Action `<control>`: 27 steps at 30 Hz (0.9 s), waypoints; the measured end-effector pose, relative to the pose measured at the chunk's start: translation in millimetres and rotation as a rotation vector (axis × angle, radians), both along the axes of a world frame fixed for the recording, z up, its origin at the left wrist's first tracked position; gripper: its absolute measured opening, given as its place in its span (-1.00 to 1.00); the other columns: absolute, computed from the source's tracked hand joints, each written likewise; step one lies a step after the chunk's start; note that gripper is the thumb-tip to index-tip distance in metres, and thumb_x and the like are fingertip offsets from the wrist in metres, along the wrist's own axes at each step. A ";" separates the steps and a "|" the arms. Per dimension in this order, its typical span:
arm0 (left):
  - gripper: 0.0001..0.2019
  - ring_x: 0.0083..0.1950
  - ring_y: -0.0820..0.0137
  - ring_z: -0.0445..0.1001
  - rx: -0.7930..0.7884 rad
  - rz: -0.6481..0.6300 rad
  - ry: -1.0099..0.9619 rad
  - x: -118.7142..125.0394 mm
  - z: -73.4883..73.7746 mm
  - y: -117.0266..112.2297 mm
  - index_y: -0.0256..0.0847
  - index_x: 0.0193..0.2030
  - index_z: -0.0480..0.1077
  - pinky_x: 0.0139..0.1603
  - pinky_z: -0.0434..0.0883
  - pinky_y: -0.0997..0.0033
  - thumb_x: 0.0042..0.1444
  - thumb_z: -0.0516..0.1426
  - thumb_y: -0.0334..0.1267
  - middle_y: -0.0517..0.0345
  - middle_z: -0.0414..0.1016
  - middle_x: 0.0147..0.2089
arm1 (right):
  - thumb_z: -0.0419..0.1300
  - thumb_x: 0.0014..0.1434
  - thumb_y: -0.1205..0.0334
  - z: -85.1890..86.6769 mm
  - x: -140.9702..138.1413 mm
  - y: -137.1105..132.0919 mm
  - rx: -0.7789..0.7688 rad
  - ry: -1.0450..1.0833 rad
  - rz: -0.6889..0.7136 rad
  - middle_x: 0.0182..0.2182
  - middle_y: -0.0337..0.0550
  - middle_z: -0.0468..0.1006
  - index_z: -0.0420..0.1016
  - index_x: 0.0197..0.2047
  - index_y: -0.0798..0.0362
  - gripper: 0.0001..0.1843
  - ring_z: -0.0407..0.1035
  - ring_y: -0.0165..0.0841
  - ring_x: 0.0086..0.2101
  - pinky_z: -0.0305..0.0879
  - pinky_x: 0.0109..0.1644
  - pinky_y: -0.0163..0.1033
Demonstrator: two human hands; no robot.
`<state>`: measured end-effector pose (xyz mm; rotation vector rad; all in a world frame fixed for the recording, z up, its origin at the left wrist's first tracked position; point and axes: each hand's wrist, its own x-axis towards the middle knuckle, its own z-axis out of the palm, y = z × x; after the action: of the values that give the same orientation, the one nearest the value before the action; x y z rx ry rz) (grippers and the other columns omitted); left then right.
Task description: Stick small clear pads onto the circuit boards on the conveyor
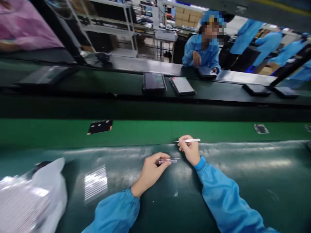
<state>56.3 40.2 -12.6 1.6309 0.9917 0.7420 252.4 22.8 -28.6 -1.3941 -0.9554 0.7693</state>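
Between thumb and fingers, my left hand pinches a small thin strip with rows of pale marks, held just above the dark green work mat. My right hand grips white tweezers, whose fine tip points left. The tweezers are apart from the strip, up and to its right. Part of the strip is hidden by my left fingers. Left of my left forearm lies a clear sheet with shiny white stripes.
Plastic bags with striped sheets fill the left front. A black flat part and a small circuit board lie on the green belt. Beyond, a raised shelf holds several flat devices. A co-worker sits opposite.
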 end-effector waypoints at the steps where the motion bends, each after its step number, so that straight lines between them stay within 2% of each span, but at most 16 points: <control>1: -0.87 -0.35 0.30 0.62 0.009 -0.001 0.001 -0.1 0.0 0.9 -0.22 -0.30 0.59 -0.26 0.55 0.39 0.02 0.26 -0.24 0.10 0.69 -0.35 | 0.27 0.17 -0.01 -0.6 -0.1 0.9 0.001 0.011 0.002 -0.54 -0.24 0.52 0.45 -0.33 0.04 -0.72 0.37 -0.43 -0.60 0.29 -0.53 -0.34; 12: -0.85 -0.39 0.27 0.63 0.077 -0.003 0.035 -2.7 -1.1 7.6 -0.16 -0.32 0.60 -0.32 0.56 0.40 0.00 0.29 -0.17 0.16 0.69 -0.36 | 0.25 0.17 0.07 3.0 -1.4 4.2 0.012 0.049 0.011 -0.53 -0.29 0.49 0.46 -0.36 0.01 -0.80 0.36 -0.45 -0.59 0.31 -0.50 -0.35; 19: -0.85 -0.37 0.28 0.64 0.087 -0.014 0.033 -2.1 1.4 6.2 -0.18 -0.31 0.60 -0.28 0.59 0.39 0.01 0.28 -0.19 0.14 0.69 -0.35 | 0.23 0.18 0.15 3.9 -1.8 1.7 0.026 0.054 0.013 -0.53 -0.28 0.50 0.47 -0.35 0.04 -0.85 0.36 -0.47 -0.60 0.29 -0.50 -0.36; 27: -0.88 -0.38 0.31 0.63 0.115 -0.025 -0.022 -2.3 -2.6 5.6 -0.19 -0.31 0.60 -0.29 0.58 0.41 0.04 0.27 -0.23 0.12 0.69 -0.37 | 0.26 0.21 0.04 0.2 -0.4 1.9 0.035 0.073 0.005 -0.52 -0.26 0.52 0.50 -0.29 0.07 -0.75 0.37 -0.47 -0.60 0.26 -0.53 -0.38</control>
<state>54.1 45.8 -15.1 1.7274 0.9254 0.8110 252.0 24.7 -28.4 -1.3253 -0.9121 0.7983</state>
